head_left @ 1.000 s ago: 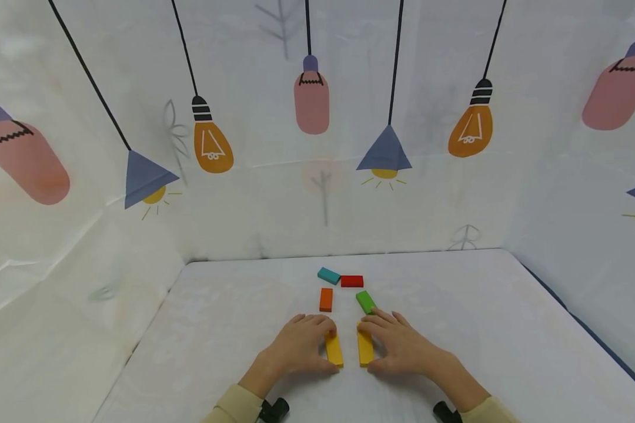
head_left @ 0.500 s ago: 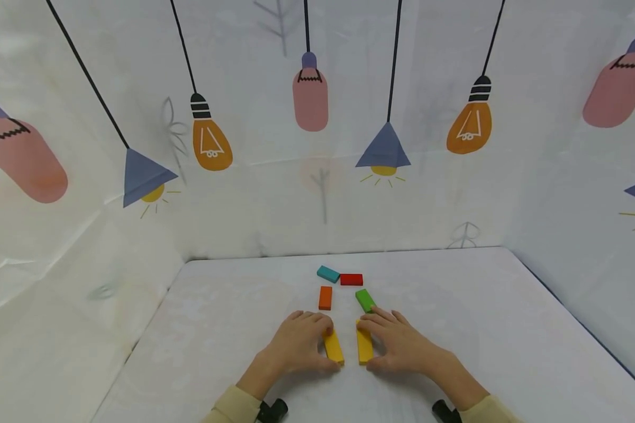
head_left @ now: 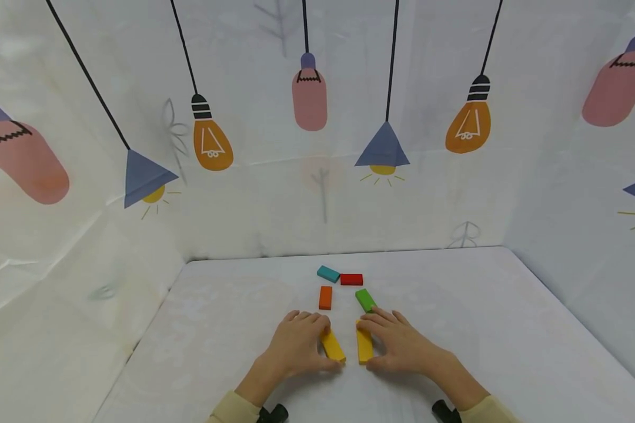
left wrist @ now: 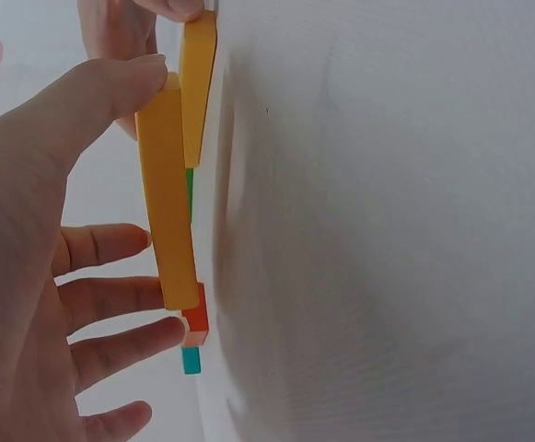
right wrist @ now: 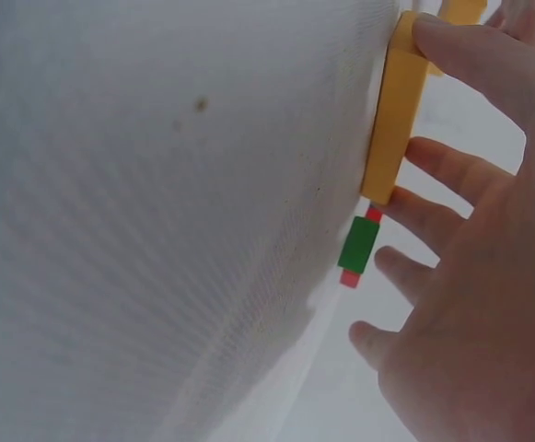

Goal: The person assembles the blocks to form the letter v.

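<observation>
My left hand pinches a long yellow block lengthwise, thumb at the near end and fingers at the far end. That block slants, its far end leaning left. Across a small gap, my right hand grips a second yellow block the same way; it points almost straight ahead. In the left wrist view the thumb presses the end of the left yellow block. The right wrist view has the right thumb on the end of the right yellow block, with the lower fingers spread free.
Beyond the hands on the white table lie an orange block, a green block by the right fingertips, a teal block and a red block. A printed sheet hangs behind the table.
My left hand has turned its yellow block, the far end swinging left and the near end slightly right. The right hand and its block have stayed nearly still.
</observation>
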`<state>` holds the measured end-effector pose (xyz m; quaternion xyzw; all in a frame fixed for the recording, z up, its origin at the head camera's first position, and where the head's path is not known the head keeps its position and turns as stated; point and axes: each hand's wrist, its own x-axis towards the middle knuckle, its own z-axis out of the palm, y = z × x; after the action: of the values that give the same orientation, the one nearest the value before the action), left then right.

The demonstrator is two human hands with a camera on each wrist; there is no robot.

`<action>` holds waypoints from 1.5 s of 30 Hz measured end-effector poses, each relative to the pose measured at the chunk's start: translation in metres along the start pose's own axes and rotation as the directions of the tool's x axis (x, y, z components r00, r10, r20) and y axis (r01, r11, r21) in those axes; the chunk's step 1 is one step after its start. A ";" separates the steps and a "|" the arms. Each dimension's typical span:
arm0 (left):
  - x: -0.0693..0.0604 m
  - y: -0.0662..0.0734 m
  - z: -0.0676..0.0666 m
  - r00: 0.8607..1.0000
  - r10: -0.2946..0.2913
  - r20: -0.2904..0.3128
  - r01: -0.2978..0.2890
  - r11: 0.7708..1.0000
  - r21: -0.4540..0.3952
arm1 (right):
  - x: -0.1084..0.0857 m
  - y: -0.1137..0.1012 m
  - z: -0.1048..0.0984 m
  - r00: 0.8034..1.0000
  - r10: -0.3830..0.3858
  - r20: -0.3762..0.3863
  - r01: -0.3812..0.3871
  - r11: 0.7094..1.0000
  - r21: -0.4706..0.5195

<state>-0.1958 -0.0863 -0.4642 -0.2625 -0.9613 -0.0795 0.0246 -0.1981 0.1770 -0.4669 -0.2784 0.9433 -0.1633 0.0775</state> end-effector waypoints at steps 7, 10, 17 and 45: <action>0.002 0.001 -0.003 1.000 -0.021 0.008 0.021 1.000 0.023 | 0.009 0.002 0.000 1.000 0.019 0.000 -0.019 1.000 0.001; 0.004 0.001 -0.002 0.999 -0.031 0.019 0.030 0.999 0.022 | 0.012 0.003 -0.001 1.000 0.020 -0.004 -0.020 1.000 0.003; 0.005 0.003 0.002 0.998 -0.028 0.054 0.027 0.999 0.030 | 0.017 0.006 0.001 1.000 0.011 -0.006 -0.011 1.000 0.013; 0.004 0.009 0.008 0.996 -0.024 0.084 0.021 0.999 0.038 | 0.022 0.006 -0.002 0.999 0.020 -0.026 -0.020 1.000 -0.009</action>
<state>-0.1945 -0.0761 -0.4703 -0.2541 -0.9658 -0.0509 -0.0121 -0.2203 0.1703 -0.4687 -0.2672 0.9477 -0.1619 0.0658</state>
